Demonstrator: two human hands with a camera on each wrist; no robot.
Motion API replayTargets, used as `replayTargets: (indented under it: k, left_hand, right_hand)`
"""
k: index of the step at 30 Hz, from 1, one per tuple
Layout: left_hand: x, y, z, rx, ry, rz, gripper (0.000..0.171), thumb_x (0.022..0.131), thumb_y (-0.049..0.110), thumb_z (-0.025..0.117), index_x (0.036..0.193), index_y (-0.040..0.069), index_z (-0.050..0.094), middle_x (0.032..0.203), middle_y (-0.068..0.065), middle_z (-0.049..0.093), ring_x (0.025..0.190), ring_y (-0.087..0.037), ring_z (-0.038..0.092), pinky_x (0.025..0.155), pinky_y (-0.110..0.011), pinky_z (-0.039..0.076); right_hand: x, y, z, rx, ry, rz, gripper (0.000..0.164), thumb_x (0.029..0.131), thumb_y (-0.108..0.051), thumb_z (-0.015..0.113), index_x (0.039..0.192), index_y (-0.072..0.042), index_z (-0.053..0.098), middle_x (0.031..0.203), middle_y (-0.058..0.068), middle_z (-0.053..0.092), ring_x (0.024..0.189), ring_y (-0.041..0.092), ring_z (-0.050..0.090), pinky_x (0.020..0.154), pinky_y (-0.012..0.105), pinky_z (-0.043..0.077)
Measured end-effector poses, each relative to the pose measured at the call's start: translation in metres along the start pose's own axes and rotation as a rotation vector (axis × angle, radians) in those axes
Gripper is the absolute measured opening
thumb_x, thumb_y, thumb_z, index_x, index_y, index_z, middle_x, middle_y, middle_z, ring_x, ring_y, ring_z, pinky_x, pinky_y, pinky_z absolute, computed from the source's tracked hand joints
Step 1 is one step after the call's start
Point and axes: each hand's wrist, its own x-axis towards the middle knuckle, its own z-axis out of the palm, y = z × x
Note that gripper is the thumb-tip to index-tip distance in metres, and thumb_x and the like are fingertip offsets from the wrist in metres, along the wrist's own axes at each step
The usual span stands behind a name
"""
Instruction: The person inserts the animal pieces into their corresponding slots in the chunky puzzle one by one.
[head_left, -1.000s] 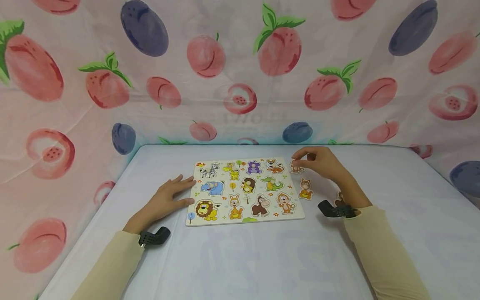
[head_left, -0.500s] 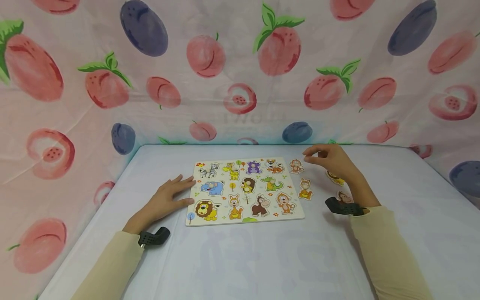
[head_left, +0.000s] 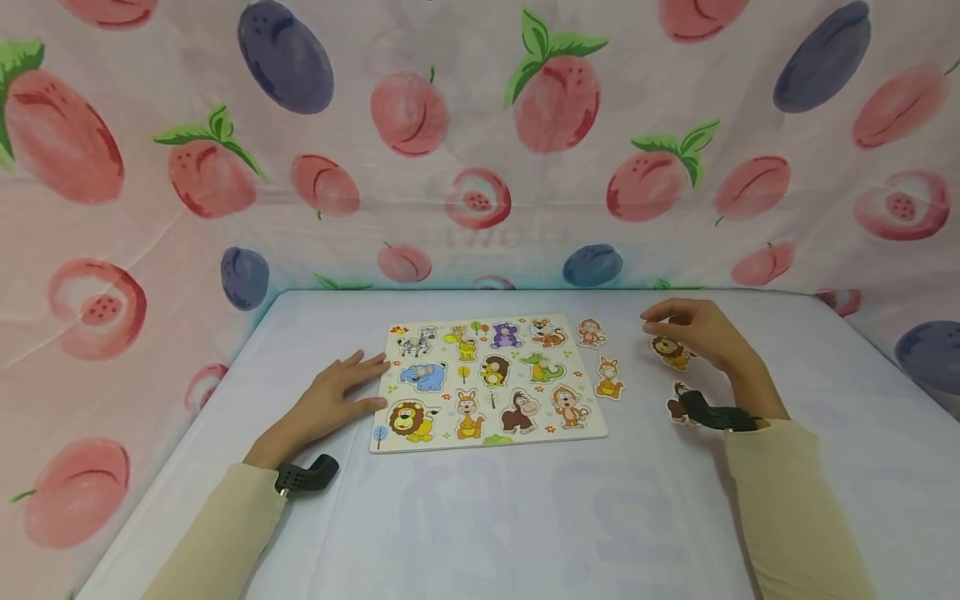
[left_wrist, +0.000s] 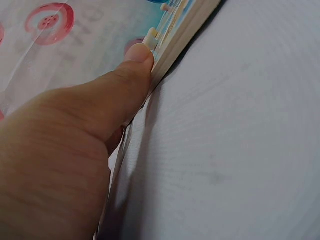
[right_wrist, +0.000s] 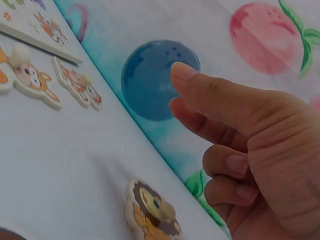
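A white wooden knob puzzle board (head_left: 446,442) with animal pictures lies mid-table. My left hand (head_left: 333,396) rests at its left edge, fingers spread; in the left wrist view the thumb (left_wrist: 135,65) touches the board's side. Beyond the board's right edge lie a monkey piece (head_left: 591,332) and a kangaroo piece (head_left: 609,379). My right hand (head_left: 701,333) hovers over the lion piece (head_left: 670,354), covering part of it. Nothing is between its thumb and forefinger in the right wrist view, and its other fingers are loosely curled. A gorilla piece (head_left: 678,410) is partly hidden by the right wrist camera.
White cloth (head_left: 510,525) covers the table. A fruit-patterned curtain (head_left: 480,125) rises along the back and left side. Black cameras sit on both wrists, the left one (head_left: 307,477) close above the cloth.
My right hand has drawn away from the monkey piece, moving right to above the lion piece. The monkey piece stays lying beside the board. My left hand has not moved.
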Motion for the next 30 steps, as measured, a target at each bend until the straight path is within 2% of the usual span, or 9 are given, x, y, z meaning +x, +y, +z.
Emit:
replayTargets:
  k: [11, 18, 25, 30]
  left_hand:
    - [-0.002, 0.002, -0.001, 0.004, 0.008, 0.008, 0.063, 0.088, 0.043, 0.066, 0.141, 0.013, 0.049, 0.151, -0.005, 0.037, 0.143, -0.036, 0.016, 0.113, -0.057, 0.008]
    - [-0.002, 0.002, -0.001, 0.007, 0.006, -0.001, 0.064, 0.088, 0.043, 0.065, 0.142, 0.013, 0.048, 0.151, -0.004, 0.036, 0.143, -0.036, 0.015, 0.112, -0.058, 0.008]
    - [-0.002, 0.001, -0.001, 0.003, -0.004, -0.037, 0.065, 0.088, 0.046, 0.065, 0.143, 0.016, 0.047, 0.152, -0.001, 0.034, 0.144, -0.033, 0.014, 0.112, -0.059, 0.007]
    - [-0.001, 0.000, 0.001, 0.004, 0.004, -0.028, 0.065, 0.088, 0.046, 0.065, 0.143, 0.015, 0.047, 0.152, -0.003, 0.035, 0.143, -0.034, 0.014, 0.112, -0.059, 0.007]
  right_hand:
    - [-0.013, 0.028, -0.011, 0.015, 0.025, 0.046, 0.042, 0.086, -0.039, 0.071, 0.114, -0.007, 0.069, 0.105, 0.005, 0.068, 0.090, 0.018, 0.057, 0.070, 0.027, 0.048]
    - [-0.015, 0.038, -0.013, 0.002, -0.004, 0.144, 0.046, 0.082, -0.047, 0.073, 0.111, -0.011, 0.070, 0.112, 0.006, 0.066, 0.101, 0.024, 0.050, 0.080, 0.036, 0.038]
    - [-0.016, 0.044, -0.010, -0.001, -0.020, 0.192, 0.052, 0.079, -0.050, 0.074, 0.113, -0.011, 0.068, 0.123, 0.010, 0.058, 0.101, 0.025, 0.046, 0.077, 0.034, 0.038]
    - [-0.017, 0.045, -0.008, 0.000, -0.012, 0.202, 0.053, 0.080, -0.050, 0.073, 0.113, -0.009, 0.068, 0.118, 0.013, 0.060, 0.101, 0.026, 0.046, 0.082, 0.038, 0.037]
